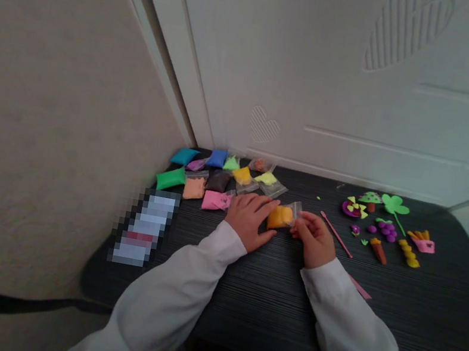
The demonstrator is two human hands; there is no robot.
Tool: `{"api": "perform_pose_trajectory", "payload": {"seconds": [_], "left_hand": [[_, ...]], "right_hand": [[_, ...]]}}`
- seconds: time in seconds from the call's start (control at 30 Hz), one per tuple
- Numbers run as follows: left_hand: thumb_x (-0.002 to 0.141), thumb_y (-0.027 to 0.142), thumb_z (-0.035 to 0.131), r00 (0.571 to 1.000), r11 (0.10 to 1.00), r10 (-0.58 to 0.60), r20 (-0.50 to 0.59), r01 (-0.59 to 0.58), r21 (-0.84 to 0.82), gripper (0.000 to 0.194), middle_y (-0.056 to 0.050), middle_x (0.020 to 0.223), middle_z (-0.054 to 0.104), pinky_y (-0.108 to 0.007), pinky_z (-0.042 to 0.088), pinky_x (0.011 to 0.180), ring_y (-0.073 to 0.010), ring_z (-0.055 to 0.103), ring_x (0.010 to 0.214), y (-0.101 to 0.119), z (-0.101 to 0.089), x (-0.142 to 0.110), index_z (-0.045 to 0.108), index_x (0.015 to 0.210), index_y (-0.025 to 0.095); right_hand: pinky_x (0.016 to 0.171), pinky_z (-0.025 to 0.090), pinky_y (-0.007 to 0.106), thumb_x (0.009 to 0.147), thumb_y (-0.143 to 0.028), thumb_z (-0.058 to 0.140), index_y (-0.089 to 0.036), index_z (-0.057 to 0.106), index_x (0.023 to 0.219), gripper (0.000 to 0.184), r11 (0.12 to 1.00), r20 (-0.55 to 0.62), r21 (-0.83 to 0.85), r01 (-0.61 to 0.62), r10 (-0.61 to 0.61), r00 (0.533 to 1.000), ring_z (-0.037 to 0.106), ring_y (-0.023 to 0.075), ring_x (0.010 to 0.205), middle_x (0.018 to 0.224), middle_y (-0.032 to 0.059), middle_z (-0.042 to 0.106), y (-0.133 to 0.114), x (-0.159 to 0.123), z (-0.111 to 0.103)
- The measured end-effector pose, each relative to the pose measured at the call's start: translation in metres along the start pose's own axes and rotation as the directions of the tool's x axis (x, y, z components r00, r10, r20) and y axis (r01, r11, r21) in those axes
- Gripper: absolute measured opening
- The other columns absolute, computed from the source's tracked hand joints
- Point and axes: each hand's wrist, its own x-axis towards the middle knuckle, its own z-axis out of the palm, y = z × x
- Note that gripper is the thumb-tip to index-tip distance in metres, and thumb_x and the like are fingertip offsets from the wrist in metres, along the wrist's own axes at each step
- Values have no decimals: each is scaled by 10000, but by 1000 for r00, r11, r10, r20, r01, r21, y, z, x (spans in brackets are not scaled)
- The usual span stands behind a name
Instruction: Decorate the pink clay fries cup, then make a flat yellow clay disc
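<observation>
A clear zip bag of orange-yellow modelling clay (280,216) lies on the dark table between my two hands. My right hand (315,238) is closed in a pinch on the clear zip end of this bag. My left hand (250,220) rests palm down at the bag's other end, thumb and fingers stretched apart, with the fingertips by the clay. Just left of that hand, partly under its fingers, is a bag of pink clay (214,200). A pink stick tool (336,234) lies to the right, beside my right hand.
More clay bags, among them green (171,178), peach (195,187) and black (218,180), lie at the back left. A pixelated phone-like rectangle (146,226) is nearer on the left. Small clay models, such as a clover (395,204) and purple grapes (387,230), stand right. A white panel (279,74) rises behind.
</observation>
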Motion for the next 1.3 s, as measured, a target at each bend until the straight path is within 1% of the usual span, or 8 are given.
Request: {"api": "perform_pose_trajectory", "payload": {"seconds": [0.07, 0.2, 0.33, 0.57, 0.73, 0.93, 1.07, 1.3], "left_hand": [[617, 452, 593, 1000, 999, 13, 26, -12, -31, 660, -79, 1152, 494, -438, 218, 927, -261, 369, 1067, 2, 2, 0, 405, 1189, 180], [635, 412, 585, 999, 999, 2, 43, 0, -41, 539, -58, 1061, 562, -452, 144, 968, -239, 400, 1043, 1, 6, -1, 470, 1109, 182], [637, 328, 577, 1000, 998, -2, 23, 3, -67, 466, -44, 1046, 570, -431, 171, 963, -220, 417, 1023, -2, 7, 1, 495, 1071, 182], [633, 262, 560, 999, 994, -35, 16, 36, -99, 402, -32, 1022, 575, -422, 209, 937, -216, 413, 1011, -3, 5, 2, 525, 1029, 205], [640, 275, 556, 999, 994, -51, -6, 50, -97, 433, -32, 1053, 562, -401, 245, 907, -225, 402, 1006, -3, 7, 1, 513, 1065, 206], [642, 295, 561, 998, 995, -59, -24, 57, -81, 506, -44, 1112, 523, -394, 246, 917, -235, 378, 1046, -5, 9, 1, 464, 1127, 185], [640, 335, 566, 998, 996, -59, -8, 58, -68, 479, -54, 1132, 510, -403, 237, 927, -248, 367, 1065, -7, 9, 2, 488, 1087, 179], [630, 322, 572, 999, 998, -27, -28, 25, -65, 399, -42, 1049, 551, -389, 253, 918, -231, 394, 1034, -12, 10, 3, 532, 1003, 187]], "right_hand": [[511, 419, 244, 629, -327, 617, -182, 523, 850, 281, 1000, 31, -22, 9, -8, 999, 529, 92, 525, 614, -27, 573, -1, -2, 0], [532, 424, 250, 644, -319, 610, -184, 519, 863, 272, 999, 75, -47, 26, -22, 997, 537, 95, 538, 624, -26, 581, 0, -4, 0], [546, 427, 249, 657, -316, 602, -183, 514, 872, 267, 997, 99, -69, 46, -39, 994, 532, 92, 550, 627, -26, 575, 1, -5, 0], [570, 451, 264, 643, -350, 613, -186, 521, 862, 288, 991, 125, -114, 65, -51, 991, 532, 97, 569, 681, -9, 584, 5, -6, 1], [559, 446, 262, 656, -384, 598, -178, 552, 828, 273, 986, 117, -154, 56, -39, 992, 532, 103, 559, 663, 1, 590, 5, -6, 0], [542, 432, 255, 654, -395, 602, -169, 562, 773, 259, 984, 97, -172, 41, -25, 995, 525, 102, 540, 604, -8, 575, 3, -6, 0], [532, 430, 255, 653, -407, 599, -168, 557, 767, 267, 985, 81, -169, 35, -21, 996, 522, 103, 525, 580, -13, 568, 1, -6, -1], [528, 424, 253, 661, -399, 593, -167, 550, 778, 264, 988, 85, -152, 31, -18, 996, 515, 101, 519, 571, -13, 566, 2, -6, -1]]}}
